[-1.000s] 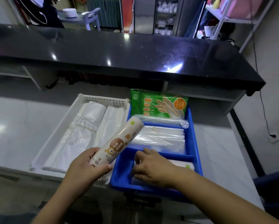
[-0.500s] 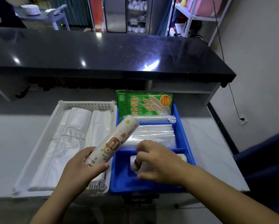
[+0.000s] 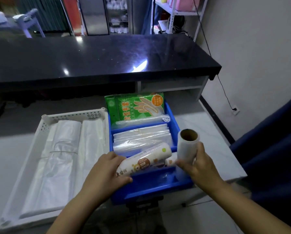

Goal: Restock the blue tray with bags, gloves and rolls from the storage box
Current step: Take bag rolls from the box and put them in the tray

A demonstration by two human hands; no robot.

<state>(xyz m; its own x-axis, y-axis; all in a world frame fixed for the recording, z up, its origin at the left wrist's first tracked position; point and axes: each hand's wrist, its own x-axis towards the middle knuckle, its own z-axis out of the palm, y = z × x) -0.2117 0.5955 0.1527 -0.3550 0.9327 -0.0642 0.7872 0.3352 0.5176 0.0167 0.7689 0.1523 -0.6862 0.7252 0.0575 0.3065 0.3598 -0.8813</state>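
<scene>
A: Printed roll [image 3: 144, 162]?
B: Slanted over the near compartment of the blue tray [image 3: 151, 195], near end clasped by left hand [image 3: 104, 176] fingers [image 3: 112, 157].
A: Right hand [image 3: 200, 168]?
B: Wrapped round an upright film roll [image 3: 187, 146] above the tray's right wall.
A: Farther out?
B: Glove pack [image 3: 134, 107] in the far compartment; storage box [image 3: 74, 114] just left.

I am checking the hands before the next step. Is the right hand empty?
No, the right hand grips a white roll, held upright with its cardboard core showing at the top.
</scene>
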